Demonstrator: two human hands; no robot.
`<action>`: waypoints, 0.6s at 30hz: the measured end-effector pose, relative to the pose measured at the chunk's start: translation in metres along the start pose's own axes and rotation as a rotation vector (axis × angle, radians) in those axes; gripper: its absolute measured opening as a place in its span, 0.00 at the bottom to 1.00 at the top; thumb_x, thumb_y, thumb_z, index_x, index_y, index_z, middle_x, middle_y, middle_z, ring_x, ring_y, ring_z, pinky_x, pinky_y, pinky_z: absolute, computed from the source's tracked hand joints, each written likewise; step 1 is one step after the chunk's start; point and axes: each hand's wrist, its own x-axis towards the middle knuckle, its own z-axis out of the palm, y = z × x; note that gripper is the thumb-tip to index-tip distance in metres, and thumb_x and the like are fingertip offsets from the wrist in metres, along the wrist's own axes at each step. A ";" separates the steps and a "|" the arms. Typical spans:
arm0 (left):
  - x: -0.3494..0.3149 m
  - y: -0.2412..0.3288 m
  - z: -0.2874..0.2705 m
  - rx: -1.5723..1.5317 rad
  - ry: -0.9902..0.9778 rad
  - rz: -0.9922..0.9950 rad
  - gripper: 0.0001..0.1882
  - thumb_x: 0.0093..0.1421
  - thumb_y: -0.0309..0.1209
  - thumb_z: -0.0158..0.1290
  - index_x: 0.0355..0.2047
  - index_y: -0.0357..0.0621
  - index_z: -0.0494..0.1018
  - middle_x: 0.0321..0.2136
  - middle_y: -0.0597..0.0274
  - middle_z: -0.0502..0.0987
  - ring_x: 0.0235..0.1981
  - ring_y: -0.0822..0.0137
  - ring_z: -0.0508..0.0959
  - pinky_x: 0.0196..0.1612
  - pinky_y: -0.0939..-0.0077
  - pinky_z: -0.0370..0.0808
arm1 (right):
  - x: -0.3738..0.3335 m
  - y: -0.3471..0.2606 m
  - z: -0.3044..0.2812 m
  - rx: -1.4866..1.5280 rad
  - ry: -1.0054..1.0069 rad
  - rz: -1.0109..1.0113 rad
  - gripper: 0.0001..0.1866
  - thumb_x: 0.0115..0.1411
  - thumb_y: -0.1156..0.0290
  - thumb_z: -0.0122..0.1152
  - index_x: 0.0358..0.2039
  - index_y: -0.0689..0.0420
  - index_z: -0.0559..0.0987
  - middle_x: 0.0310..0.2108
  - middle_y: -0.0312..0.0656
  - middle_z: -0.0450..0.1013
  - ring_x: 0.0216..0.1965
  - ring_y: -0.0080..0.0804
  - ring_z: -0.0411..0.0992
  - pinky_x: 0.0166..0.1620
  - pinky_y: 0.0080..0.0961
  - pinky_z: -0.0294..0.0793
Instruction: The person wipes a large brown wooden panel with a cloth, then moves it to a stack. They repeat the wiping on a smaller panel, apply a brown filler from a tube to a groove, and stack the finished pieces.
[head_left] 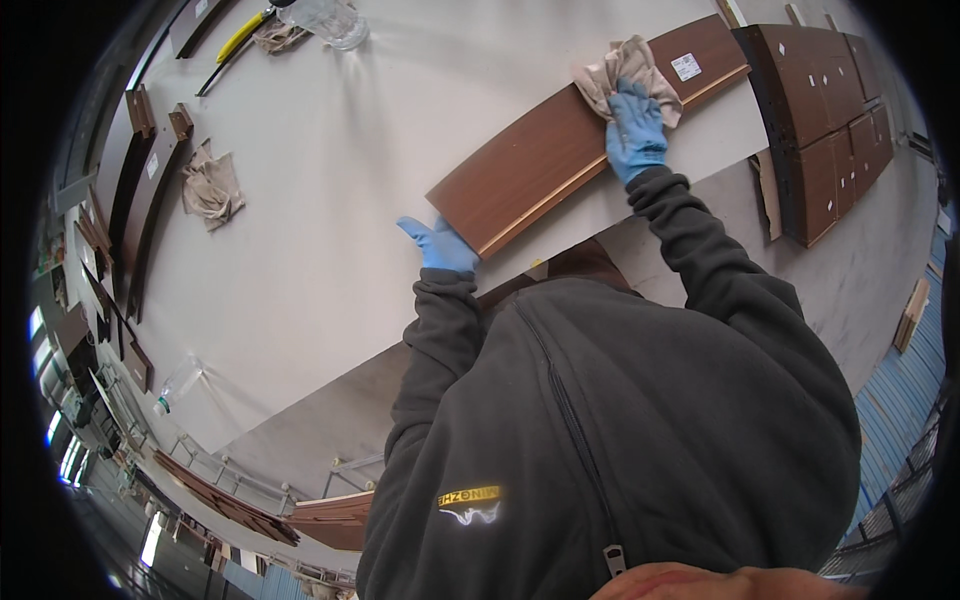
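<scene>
A long brown wood-grain panel [535, 150] lies at a slant near the table's front edge, with a white label near its far right end and a lighter strip along its near side. Its left end is held by my left hand [440, 246] in a blue glove; the thumb sticks out to the left and the fingers are partly hidden under the panel's corner. Toward the right end, my right hand [637, 128], also gloved in blue, presses a crumpled beige cloth [615, 75] onto the panel's top face. The fingers are closed over the cloth.
The white table [330, 220] carries another crumpled cloth [213, 188], a clear bottle [182, 382], and a yellow-handled tool [240, 38] beside a clear container [340, 22]. Curved dark brown pieces [152, 190] lie along the left edge. Stacked brown panels [825, 130] stand at the right.
</scene>
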 end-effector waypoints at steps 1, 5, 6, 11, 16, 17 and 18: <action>0.004 -0.001 -0.005 0.006 0.022 0.018 0.66 0.52 0.86 0.29 0.73 0.44 0.57 0.68 0.53 0.64 0.66 0.51 0.66 0.69 0.56 0.64 | -0.005 -0.005 -0.003 0.004 -0.094 0.053 0.12 0.60 0.75 0.55 0.45 0.54 0.76 0.42 0.48 0.75 0.45 0.50 0.74 0.50 0.42 0.72; 0.030 0.004 -0.022 -0.420 -1.026 -0.143 0.62 0.54 0.84 0.34 0.70 0.42 0.60 0.61 0.57 0.70 0.57 0.57 0.71 0.61 0.62 0.71 | -0.077 -0.125 0.024 0.481 -0.065 -0.334 0.05 0.62 0.70 0.55 0.38 0.54 0.78 0.37 0.40 0.76 0.39 0.38 0.77 0.45 0.37 0.78; 0.026 0.004 -0.029 -0.457 -0.915 -0.185 0.61 0.55 0.84 0.34 0.69 0.42 0.61 0.59 0.57 0.71 0.54 0.57 0.72 0.59 0.62 0.73 | -0.093 -0.147 0.032 0.581 -0.033 -0.430 0.07 0.61 0.70 0.58 0.39 0.54 0.79 0.42 0.39 0.78 0.43 0.38 0.78 0.49 0.38 0.78; 0.010 0.000 -0.023 0.122 0.117 0.042 0.64 0.52 0.86 0.31 0.71 0.43 0.58 0.65 0.53 0.66 0.61 0.51 0.68 0.66 0.57 0.67 | -0.107 -0.110 0.050 1.013 -0.266 -0.009 0.12 0.60 0.74 0.59 0.45 0.53 0.80 0.50 0.43 0.78 0.56 0.38 0.75 0.64 0.41 0.71; -0.006 0.005 0.013 0.024 -0.087 0.020 0.70 0.48 0.89 0.25 0.75 0.43 0.53 0.73 0.52 0.57 0.72 0.49 0.59 0.72 0.54 0.58 | -0.027 0.051 0.000 0.055 -0.154 0.119 0.18 0.55 0.74 0.59 0.48 0.59 0.77 0.54 0.52 0.73 0.54 0.54 0.71 0.59 0.51 0.68; -0.008 0.006 0.017 0.021 -0.059 0.017 0.70 0.48 0.89 0.25 0.75 0.43 0.53 0.73 0.52 0.57 0.72 0.49 0.59 0.72 0.54 0.58 | -0.006 0.069 -0.007 0.046 0.058 0.129 0.16 0.62 0.68 0.58 0.49 0.60 0.77 0.53 0.53 0.74 0.53 0.54 0.72 0.61 0.53 0.66; -0.009 0.004 0.018 0.026 -0.017 0.031 0.69 0.50 0.88 0.28 0.74 0.40 0.52 0.73 0.51 0.56 0.72 0.49 0.59 0.73 0.56 0.56 | 0.003 0.073 -0.016 -0.147 -0.008 0.139 0.19 0.65 0.62 0.56 0.51 0.61 0.78 0.51 0.53 0.76 0.54 0.51 0.73 0.62 0.50 0.67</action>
